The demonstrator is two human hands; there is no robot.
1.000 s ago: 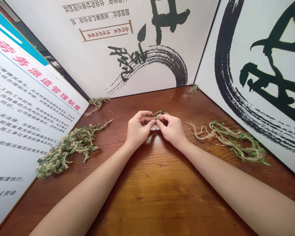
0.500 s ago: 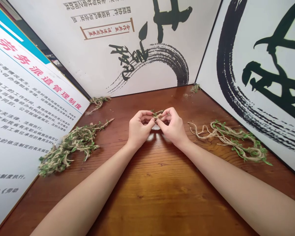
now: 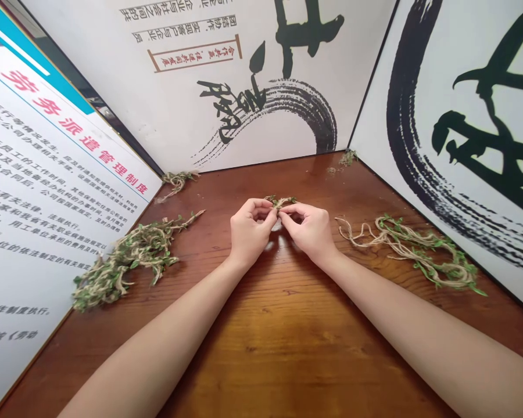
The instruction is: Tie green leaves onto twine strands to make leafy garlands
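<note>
Both hands meet over the middle of the table, pinching a short piece of leafy twine (image 3: 281,202), tan cord with small green leaves. My left hand (image 3: 251,227) grips it between thumb and bent fingers. From the other side, my right hand (image 3: 310,227) pinches it with thumb and forefinger. Its leafy ends stick out above the fingertips; the part inside the fingers is hidden. To the left lies a tangled heap of leafy twine (image 3: 126,261). A looser looped bundle of leafy twine (image 3: 422,249) rests to the right, loose cord ends toward my right hand.
The brown wooden table (image 3: 270,348) is closed in by a left panel with printed text (image 3: 47,191), a back panel (image 3: 165,116) and a right panel with brush lettering (image 3: 370,122). A small twine clump (image 3: 179,181) lies at the back left, another leafy clump (image 3: 347,157) in the back right corner.
My right hand's fingers have lowered and flattened, baring more of the leafy twine above the fingertips. My left hand keeps its pinch. The whole view has shifted slightly.
</note>
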